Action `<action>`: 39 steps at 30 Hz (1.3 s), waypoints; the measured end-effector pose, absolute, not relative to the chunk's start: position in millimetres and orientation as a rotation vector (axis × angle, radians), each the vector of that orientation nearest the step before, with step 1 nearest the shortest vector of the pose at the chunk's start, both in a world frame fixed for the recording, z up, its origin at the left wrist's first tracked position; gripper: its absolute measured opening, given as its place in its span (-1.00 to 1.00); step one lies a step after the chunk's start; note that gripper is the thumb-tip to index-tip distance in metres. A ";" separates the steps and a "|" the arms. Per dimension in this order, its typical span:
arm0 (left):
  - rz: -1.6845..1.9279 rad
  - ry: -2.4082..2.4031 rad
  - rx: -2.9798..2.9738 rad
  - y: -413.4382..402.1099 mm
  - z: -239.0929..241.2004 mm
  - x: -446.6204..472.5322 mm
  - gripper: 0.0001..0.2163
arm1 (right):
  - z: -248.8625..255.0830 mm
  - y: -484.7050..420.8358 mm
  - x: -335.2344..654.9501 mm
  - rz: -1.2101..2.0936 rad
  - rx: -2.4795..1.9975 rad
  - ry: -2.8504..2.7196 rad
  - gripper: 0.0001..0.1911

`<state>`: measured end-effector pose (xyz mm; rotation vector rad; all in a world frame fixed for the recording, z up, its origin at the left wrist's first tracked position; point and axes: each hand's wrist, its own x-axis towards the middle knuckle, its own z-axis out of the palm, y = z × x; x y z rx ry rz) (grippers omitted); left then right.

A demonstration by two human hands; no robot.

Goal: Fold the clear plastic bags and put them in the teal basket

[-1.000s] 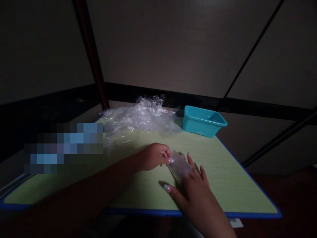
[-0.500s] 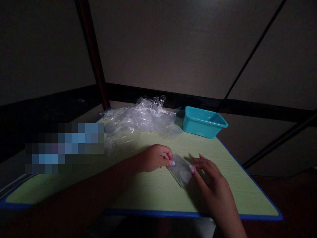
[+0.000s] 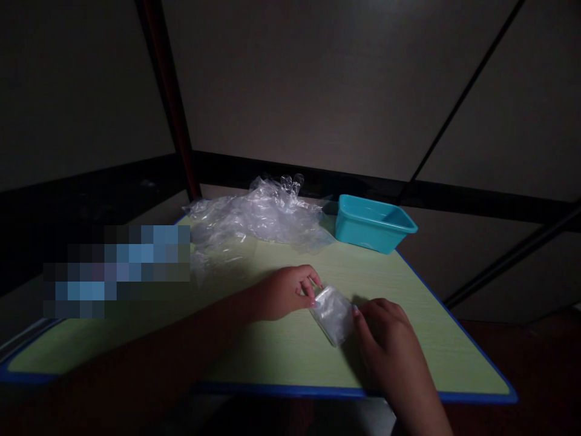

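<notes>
Both hands are working close in here, sitting apart with a small folded piece of clear plastic (image 3: 334, 316) lying between them on the pale green tabletop (image 3: 272, 357). The left hand (image 3: 295, 292) is reaching its thumb and index finger to the far-left end, tips spaced along that edge; can't tell if they're really pinching it. The right hand (image 3: 385, 333) is resting its thumb tip at the right-hand edge, other fingers curling out of sight behind, so no idea whether it's gripping or just touching.

The piece is lying pretty flat and running on a slant: the long axis, only a bit longer than the width, is going from the left fingertips down toward the near right, so its near corner is pointing roughly at the person. Farther back, a crumpled heap of clear plastic (image 3: 267, 212) is spreading across the table, with a teal basin (image 3: 370, 230) standing just right of it.
</notes>
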<state>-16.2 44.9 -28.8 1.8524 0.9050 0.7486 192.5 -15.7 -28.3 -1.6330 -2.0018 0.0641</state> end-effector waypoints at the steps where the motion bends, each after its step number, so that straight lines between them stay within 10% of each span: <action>1: 0.749 0.915 1.869 44.1 -28.4 -16.1 -0.76 | -28.4 -15.7 191.8 0.030 -1.665 -2.021 -0.76; 39: 0.592 1.111 2.538 34.7 -30.5 -15.2 -0.55 | -27.9 -19.4 190.9 -0.066 -1.604 -2.123 -0.81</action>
